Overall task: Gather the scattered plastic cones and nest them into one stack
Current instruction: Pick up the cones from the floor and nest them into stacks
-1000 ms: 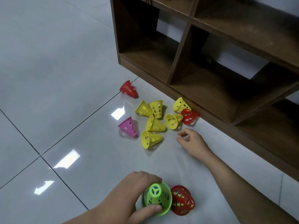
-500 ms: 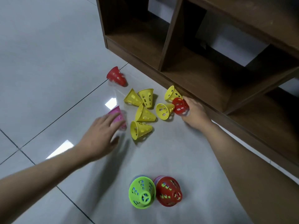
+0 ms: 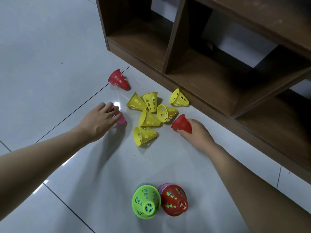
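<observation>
Several yellow perforated cones [image 3: 149, 117] lie scattered on the tiled floor; one more yellow cone [image 3: 178, 98] sits by the shelf's base. My left hand [image 3: 99, 121] grips a pink cone [image 3: 119, 117], mostly hidden under the fingers. My right hand [image 3: 196, 132] holds a red cone [image 3: 182, 124] just off the floor. Another red cone [image 3: 118, 79] lies farther back on its side. Close to me stand two nested stacks, one topped green [image 3: 146, 201], one topped red [image 3: 174, 200].
A dark wooden shelf unit [image 3: 193, 68] with open compartments runs along the right and back, its base edge close behind the cones. Glossy grey floor tiles [image 3: 42, 64] with light reflections spread to the left.
My left hand left the green stack, reached forward and closed on the pink cone. My right hand reached to the red cone by the shelf, took it and drew it back toward me.
</observation>
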Motion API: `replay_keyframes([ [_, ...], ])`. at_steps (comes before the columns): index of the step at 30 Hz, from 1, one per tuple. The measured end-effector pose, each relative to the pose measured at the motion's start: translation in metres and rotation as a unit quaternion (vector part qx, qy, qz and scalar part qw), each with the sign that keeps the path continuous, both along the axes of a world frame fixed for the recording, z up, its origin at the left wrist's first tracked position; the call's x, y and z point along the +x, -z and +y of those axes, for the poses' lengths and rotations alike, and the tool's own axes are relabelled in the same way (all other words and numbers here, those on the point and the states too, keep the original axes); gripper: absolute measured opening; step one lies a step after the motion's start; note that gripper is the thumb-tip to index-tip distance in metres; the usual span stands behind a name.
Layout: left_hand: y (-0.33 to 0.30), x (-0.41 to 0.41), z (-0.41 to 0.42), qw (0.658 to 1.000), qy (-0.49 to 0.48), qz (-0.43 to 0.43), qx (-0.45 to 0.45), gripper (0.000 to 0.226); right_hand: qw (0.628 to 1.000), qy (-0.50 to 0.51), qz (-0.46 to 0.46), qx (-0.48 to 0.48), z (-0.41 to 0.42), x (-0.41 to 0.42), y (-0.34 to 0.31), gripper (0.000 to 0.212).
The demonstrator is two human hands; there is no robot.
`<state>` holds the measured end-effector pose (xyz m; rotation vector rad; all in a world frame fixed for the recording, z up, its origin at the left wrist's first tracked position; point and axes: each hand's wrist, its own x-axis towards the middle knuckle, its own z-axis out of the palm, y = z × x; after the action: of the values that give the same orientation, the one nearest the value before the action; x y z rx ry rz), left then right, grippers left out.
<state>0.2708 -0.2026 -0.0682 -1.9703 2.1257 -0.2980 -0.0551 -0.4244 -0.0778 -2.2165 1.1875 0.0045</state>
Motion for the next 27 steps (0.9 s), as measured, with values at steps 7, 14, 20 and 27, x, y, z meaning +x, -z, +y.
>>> replay_keyframes([
  [7, -0.001, -0.012, 0.000, 0.998, -0.054, 0.006, -0.018, 0.017, 0.982, 0.104, -0.121, 0.100, 0.073, -0.047, -0.070, 0.017],
  [14, -0.009, -0.069, 0.005, 0.979, -0.081, 0.173, -0.076, 0.035, 0.996, -0.023, 0.008, 0.088, 0.164, -0.095, -0.173, 0.043],
  [20, -0.067, -0.128, 0.030, 0.880, -0.077, 0.441, -0.160, 0.048, 0.993, -0.100, 0.041, -0.050, 0.201, -0.098, -0.165, 0.044],
  [27, -0.108, -0.174, 0.091, 0.776, -0.105, 0.595, -0.180, 0.041, 0.986, -0.136, 0.080, -0.044, 0.201, -0.086, -0.112, 0.047],
])
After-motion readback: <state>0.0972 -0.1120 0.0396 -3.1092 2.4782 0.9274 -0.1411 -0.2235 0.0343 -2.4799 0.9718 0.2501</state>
